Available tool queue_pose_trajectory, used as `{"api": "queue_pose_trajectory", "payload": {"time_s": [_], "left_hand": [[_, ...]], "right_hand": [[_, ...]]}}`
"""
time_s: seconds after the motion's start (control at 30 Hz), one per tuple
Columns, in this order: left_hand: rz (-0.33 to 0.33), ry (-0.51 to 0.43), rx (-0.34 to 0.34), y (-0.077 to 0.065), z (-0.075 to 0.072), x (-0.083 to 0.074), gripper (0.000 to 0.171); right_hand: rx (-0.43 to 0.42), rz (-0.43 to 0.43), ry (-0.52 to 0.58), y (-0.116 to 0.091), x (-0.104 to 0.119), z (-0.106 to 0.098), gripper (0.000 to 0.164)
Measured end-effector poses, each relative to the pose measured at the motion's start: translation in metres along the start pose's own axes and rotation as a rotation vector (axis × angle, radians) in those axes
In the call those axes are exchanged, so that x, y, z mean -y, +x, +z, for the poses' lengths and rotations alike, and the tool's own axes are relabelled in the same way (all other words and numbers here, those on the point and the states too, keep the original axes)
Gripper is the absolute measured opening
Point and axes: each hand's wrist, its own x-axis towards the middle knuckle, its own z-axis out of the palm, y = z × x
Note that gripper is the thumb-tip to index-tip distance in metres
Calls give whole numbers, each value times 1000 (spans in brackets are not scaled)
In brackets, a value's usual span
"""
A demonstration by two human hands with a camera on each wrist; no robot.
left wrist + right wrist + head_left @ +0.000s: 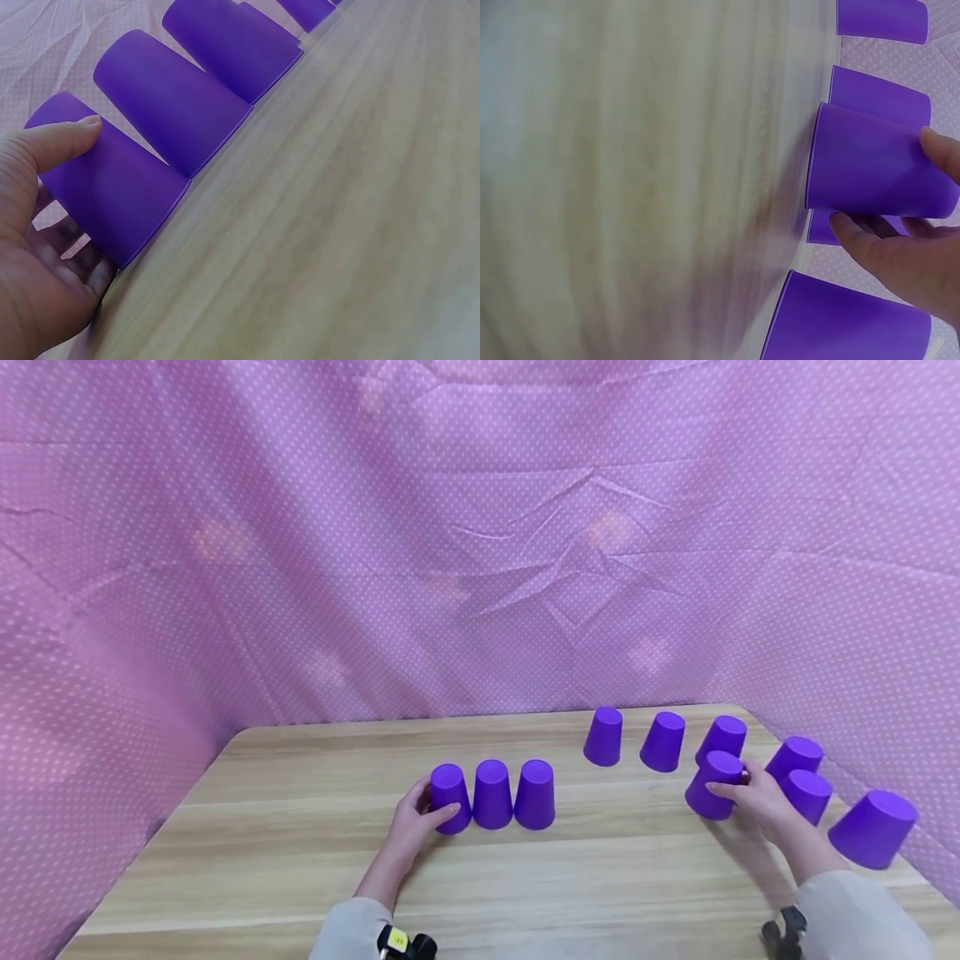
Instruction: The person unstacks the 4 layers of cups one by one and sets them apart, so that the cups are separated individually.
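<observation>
Three purple plastic cups stand upside down side by side left of the table's middle. My left hand (409, 820) grips the leftmost cup (448, 800), thumb across its near side and fingers around its outer side. Close against that one stands the middle cup (169, 101), then the right cup (535, 795) of the row. Over on the right, my right hand (761, 802) holds another upside-down purple cup (711, 789) between thumb and fingers. Its rim is close to the tabletop in the right wrist view, and it partly overlaps a cup (724, 737) behind it.
Several more upturned purple cups curve along the table's back and right side, among them a back cup (603, 739) and a near-right cup (873, 831). Another cup (808, 793) stands just beyond my right wrist. Pink dotted cloth (480, 568) hangs around the wooden table (300, 843).
</observation>
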Motion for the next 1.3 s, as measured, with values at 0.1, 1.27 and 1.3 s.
{"api": "queue_pose_trajectory", "payload": {"time_s": [0.1, 1.27, 1.3], "left_hand": [[-8, -6, 5, 0, 0, 0, 65], [-4, -22, 13, 2, 0, -1, 63], [1, -19, 12, 1, 0, -1, 63]], "right_hand": [[-18, -10, -10, 4, -8, -1, 84], [-85, -220, 34, -6, 88, 14, 75], [-90, -229, 40, -7, 90, 17, 75]]}}
